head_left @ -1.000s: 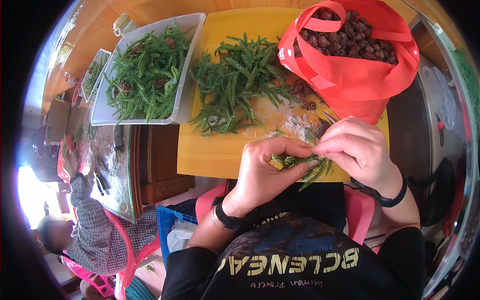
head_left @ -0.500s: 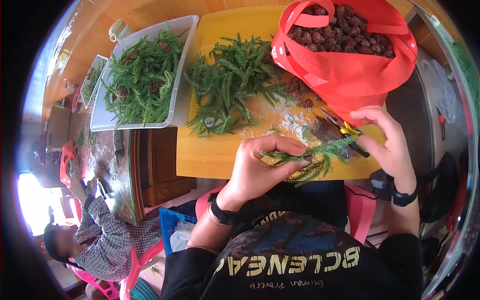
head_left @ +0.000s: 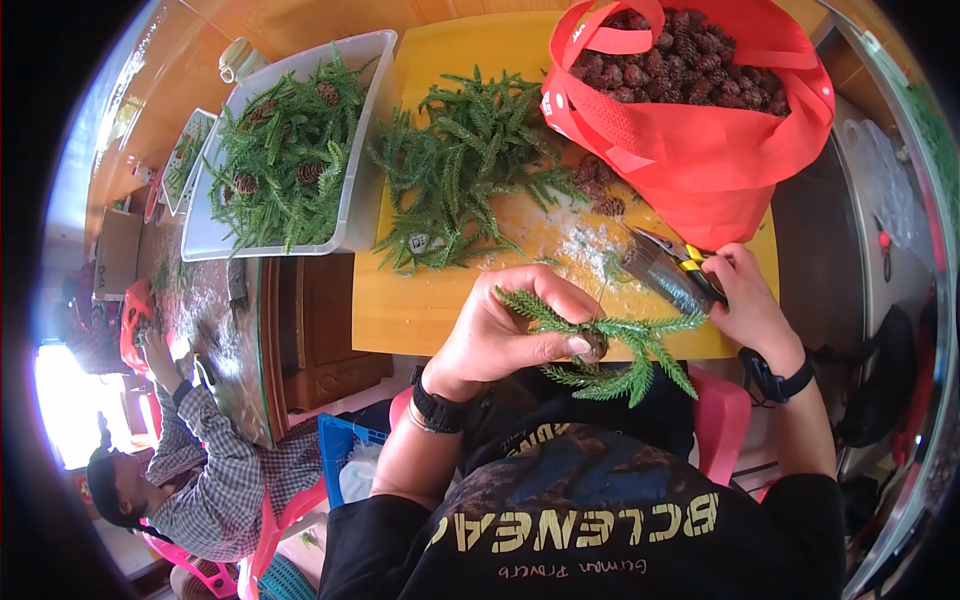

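My left hand [head_left: 520, 330] pinches a green artificial pine sprig [head_left: 640, 375], its needled tips fanning out to the right and downward. A brown pine cone [head_left: 594, 348], partly hidden, shows at the sprig's base by my thumb. What looks like a thin wire rises from there. My right hand [head_left: 752, 305] has its fingers closed on the yellow-and-black handles of pliers [head_left: 690, 262], which lie at the table's right side. Beside the pliers is a clear plastic packet [head_left: 660, 280] of thin dark pieces.
A pile of pine sprigs [head_left: 470, 150] covers the middle of the yellow table [head_left: 400, 320]. To its left stands a clear bin [head_left: 365, 190] of sprigs and cones. A red bag [head_left: 710, 170] of pine cones stands at far right. Another person [head_left: 210, 480] works at a table on the left.
My right hand has come down onto the pliers' handles and closed. My left hand has turned the sprig, so that its tips spread wider and the cone shows.
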`<state>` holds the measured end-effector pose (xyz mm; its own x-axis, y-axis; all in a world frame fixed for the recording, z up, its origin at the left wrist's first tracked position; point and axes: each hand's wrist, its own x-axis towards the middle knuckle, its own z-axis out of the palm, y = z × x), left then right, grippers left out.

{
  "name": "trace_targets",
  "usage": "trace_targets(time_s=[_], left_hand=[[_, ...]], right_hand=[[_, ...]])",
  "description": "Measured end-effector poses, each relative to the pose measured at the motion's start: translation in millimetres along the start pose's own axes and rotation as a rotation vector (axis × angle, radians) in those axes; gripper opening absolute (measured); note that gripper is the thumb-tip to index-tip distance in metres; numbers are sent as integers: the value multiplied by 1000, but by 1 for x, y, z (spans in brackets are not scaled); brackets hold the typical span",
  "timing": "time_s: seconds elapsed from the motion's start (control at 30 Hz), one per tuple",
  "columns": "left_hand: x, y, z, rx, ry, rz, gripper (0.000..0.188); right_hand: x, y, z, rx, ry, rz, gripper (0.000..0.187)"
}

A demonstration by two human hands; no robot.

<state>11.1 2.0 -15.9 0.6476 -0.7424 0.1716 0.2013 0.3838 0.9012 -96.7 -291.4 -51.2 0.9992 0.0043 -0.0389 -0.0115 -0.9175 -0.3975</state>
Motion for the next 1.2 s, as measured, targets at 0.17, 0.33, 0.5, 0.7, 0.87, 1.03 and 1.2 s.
trace_targets(time_s=[0.17, 0.33, 0.5, 0.7, 0.87, 1.03, 1.2], left_hand=[[-3, 1, -2, -133, -50, -94, 24], [-3, 4, -6, -165, -46, -115, 24], [1, 4, -6, -226, -85, -122, 24], [1, 6, -5, -315, -143, -125, 24], [-2, 2, -7, -344, -146, -110, 25], [-6, 7, -9, -311, -143, -172, 27], [-7, 8, -10, -328, -147, -224, 26]], right_hand=[[-5, 0, -2, 41, 9, -61, 31], [-19, 11, -17, 423, 38, 14, 19], [-40, -17, -41, 946, 142, 244, 21], [-24, -63, -74, 758, -239, 86, 36], [-10, -64, -60, 650, -205, -269, 41], [0, -66, -59, 625, -184, -400, 35], [6, -70, -61, 563, -164, -458, 34]])
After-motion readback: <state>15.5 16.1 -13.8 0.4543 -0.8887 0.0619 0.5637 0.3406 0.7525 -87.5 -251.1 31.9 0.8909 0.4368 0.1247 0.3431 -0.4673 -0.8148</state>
